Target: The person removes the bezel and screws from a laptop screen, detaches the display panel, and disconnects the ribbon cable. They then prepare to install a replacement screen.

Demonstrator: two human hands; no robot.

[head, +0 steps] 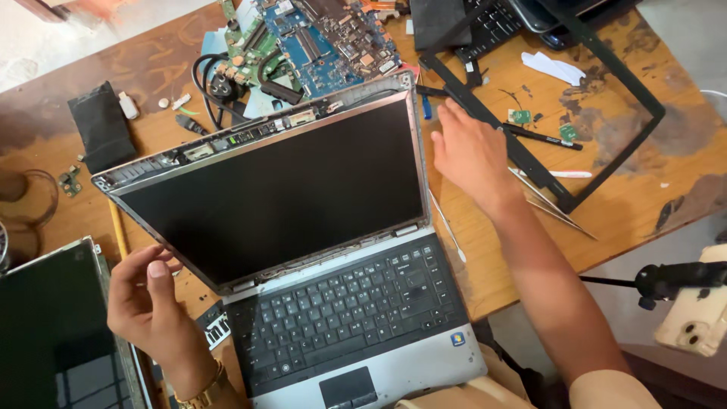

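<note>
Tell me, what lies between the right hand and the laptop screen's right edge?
In the head view, only bare wooden table separates the right hand from the laptop screen; a thin white tool lies just below that gap.

A single head-worn camera looks steeply down and slightly forward onto a scuffed brown wooden table (651,189), close enough that the open grey laptop with its bezel-less dark screen (280,189) fills the middle of the frame. The person's left hand (148,303) and right hand (469,155) enter from the bottom edge. The far table edge runs tilted, so the head seems turned somewhat leftward.
</note>
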